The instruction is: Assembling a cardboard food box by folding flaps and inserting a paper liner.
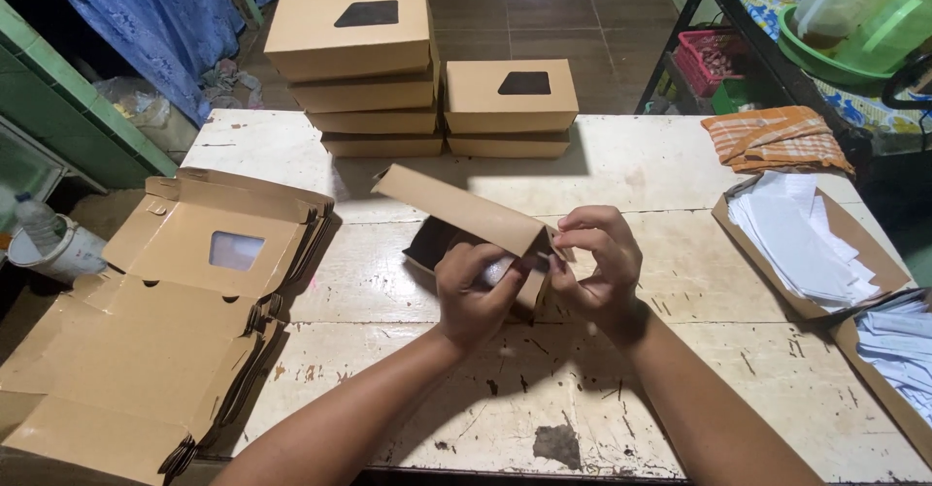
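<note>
Head view | left hand [473,287] and right hand [594,258] – both hands gripping half-folded brown box [466,216] | table [680,170] – finished boxes [417,68] stacked far, flat blanks [165,321] left

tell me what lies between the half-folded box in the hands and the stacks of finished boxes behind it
In the head view, only bare, worn white tabletop lies between the half-folded box and the stacks of finished boxes.

box: brown cardboard box [466,229], half-folded, lid flap raised
window: dark, in the panel
place: table middle, between both hands
</note>
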